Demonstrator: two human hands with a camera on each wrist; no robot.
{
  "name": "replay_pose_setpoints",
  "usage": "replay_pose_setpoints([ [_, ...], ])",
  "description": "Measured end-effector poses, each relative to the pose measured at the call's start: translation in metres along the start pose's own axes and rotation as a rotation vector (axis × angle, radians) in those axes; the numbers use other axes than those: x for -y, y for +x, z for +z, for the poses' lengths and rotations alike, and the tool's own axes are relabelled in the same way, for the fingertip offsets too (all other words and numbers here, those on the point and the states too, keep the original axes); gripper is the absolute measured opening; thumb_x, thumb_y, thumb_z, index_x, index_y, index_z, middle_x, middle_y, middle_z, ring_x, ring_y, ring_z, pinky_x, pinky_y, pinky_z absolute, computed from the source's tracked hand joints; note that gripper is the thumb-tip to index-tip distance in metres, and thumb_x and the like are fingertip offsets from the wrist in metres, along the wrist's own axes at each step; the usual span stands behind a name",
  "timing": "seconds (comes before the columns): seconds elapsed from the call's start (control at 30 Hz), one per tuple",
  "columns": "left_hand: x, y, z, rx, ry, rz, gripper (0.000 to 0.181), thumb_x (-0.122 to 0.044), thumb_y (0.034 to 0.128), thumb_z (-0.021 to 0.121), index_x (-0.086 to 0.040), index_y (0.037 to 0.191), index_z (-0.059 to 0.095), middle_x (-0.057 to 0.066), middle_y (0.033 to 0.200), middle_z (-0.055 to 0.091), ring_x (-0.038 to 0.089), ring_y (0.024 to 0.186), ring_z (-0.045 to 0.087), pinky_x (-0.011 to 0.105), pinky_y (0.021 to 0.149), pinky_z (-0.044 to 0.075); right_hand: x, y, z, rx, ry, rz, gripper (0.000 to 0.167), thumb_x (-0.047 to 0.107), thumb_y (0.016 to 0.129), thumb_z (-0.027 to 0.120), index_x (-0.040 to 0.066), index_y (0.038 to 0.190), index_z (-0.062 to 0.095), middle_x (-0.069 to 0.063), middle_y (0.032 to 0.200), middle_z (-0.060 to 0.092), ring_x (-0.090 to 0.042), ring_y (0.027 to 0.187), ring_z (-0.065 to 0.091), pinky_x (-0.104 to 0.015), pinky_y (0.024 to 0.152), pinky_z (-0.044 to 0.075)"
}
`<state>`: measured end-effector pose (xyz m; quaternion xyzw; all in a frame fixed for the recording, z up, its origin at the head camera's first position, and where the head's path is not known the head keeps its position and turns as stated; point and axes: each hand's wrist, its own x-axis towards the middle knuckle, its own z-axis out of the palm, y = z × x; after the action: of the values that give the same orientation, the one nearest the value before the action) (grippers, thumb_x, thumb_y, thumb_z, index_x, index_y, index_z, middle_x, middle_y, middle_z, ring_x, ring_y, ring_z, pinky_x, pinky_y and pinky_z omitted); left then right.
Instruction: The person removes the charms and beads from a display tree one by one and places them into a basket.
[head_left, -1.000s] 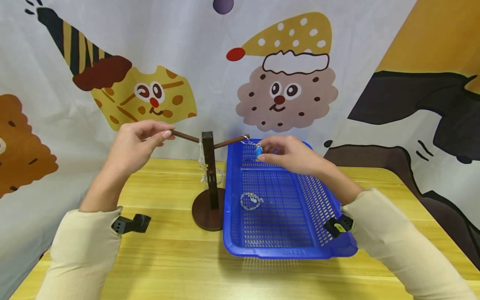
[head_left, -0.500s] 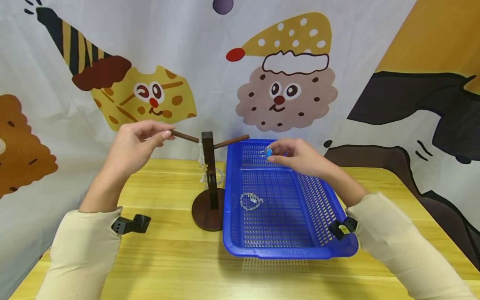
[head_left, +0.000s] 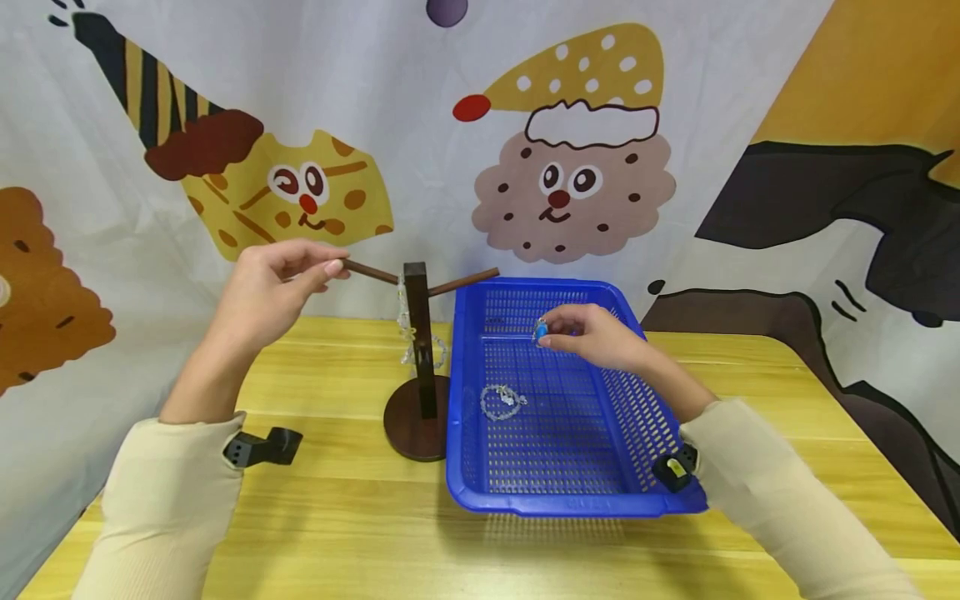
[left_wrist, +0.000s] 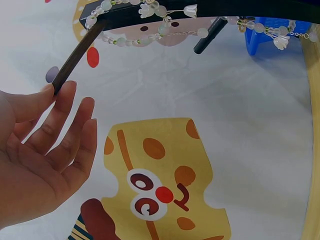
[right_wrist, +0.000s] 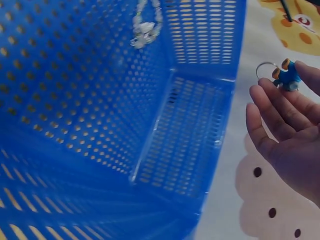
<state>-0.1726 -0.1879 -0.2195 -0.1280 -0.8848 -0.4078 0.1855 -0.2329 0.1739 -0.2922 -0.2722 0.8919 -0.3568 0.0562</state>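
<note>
Left hand (head_left: 273, 287): the thumb and index finger pinch the outer tip of the left arm of a dark brown wooden stand (head_left: 424, 367). The remaining fingers are loosely bent and fanned apart beneath the tip. The stand is upright: a square post rises from a round base on a yellow wood-grain table (head_left: 330, 525), and the left and right arms slope upward from near the top of the post.

Right hand (head_left: 596, 335): the thumb and index finger pinch a small blue charm with orange tips and a metal ring (head_left: 542, 331); the other fingers lie apart from it. In the head view, the charm appears over the rear part of a blue perforated plastic basket (head_left: 573, 505), lower than the tip of the right arm. Its clearance above the basket floor cannot be told.

The basket stands to the right of the stand, just beside the round base; contact between them cannot be told. A pale clear-beaded bracelet with a white charm (head_left: 508, 399) lies on the basket floor, toward its left side. Pale beaded bracelets with white flower-shaped charms (head_left: 403, 317) hang on the stand, close to the post.

Behind the table hangs a white cloth with printed cartoon figures (head_left: 420, 108).
</note>
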Motion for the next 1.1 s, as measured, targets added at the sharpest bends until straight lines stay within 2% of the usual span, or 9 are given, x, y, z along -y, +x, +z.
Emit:
replay_pose_setpoints([
  [0.2, -0.001, 0.001, 0.0, 0.002, 0.003, -0.002, 0.025, -0.023, 0.0915, 0.056, -0.006, 0.106, 0.068, 0.014, 0.094, 0.067, 0.0, 0.072, 0.057, 0.021, 0.056, 0.042, -0.011, 0.0, 0.006, 0.039, -0.001, 0.005, 0.025, 0.014, 0.086, 0.064, -0.003, 0.105, 0.062, -0.005, 0.086, 0.064, -0.02, 0.077, 0.059, -0.03, 0.067, 0.047],
  [0.6, 0.0, 0.001, 0.0, -0.001, 0.003, 0.009, 0.025, -0.022, 0.0914, 0.057, -0.005, 0.106, 0.068, 0.014, 0.094, 0.067, -0.001, 0.071, 0.057, 0.021, 0.054, 0.042, -0.026, 0.003, 0.013, 0.09, 0.0, 0.017, 0.029, 0.013, 0.087, 0.062, -0.005, 0.11, 0.06, -0.012, 0.09, 0.065, -0.02, 0.08, 0.06, -0.032, 0.071, 0.048],
  [0.87, 0.0, 0.001, 0.0, 0.003, -0.006, 0.003, 0.024, -0.021, 0.0917, 0.056, -0.005, 0.106, 0.067, 0.014, 0.095, 0.067, 0.0, 0.072, 0.057, 0.02, 0.054, 0.042, -0.023, 0.003, 0.01, 0.074, 0.013, 0.011, 0.026, 0.012, 0.087, 0.063, -0.002, 0.108, 0.061, -0.009, 0.088, 0.066, -0.024, 0.08, 0.063, -0.031, 0.069, 0.05],
  [1.1, 0.0, 0.0, 0.0, 0.002, -0.002, -0.005, 0.025, -0.022, 0.0913, 0.057, -0.005, 0.106, 0.068, 0.014, 0.094, 0.067, 0.0, 0.072, 0.057, 0.021, 0.053, 0.041, -0.008, 0.005, 0.001, 0.065, -0.013, 0.014, 0.024, 0.013, 0.087, 0.062, 0.001, 0.108, 0.062, -0.005, 0.086, 0.066, -0.022, 0.079, 0.062, -0.031, 0.067, 0.049],
])
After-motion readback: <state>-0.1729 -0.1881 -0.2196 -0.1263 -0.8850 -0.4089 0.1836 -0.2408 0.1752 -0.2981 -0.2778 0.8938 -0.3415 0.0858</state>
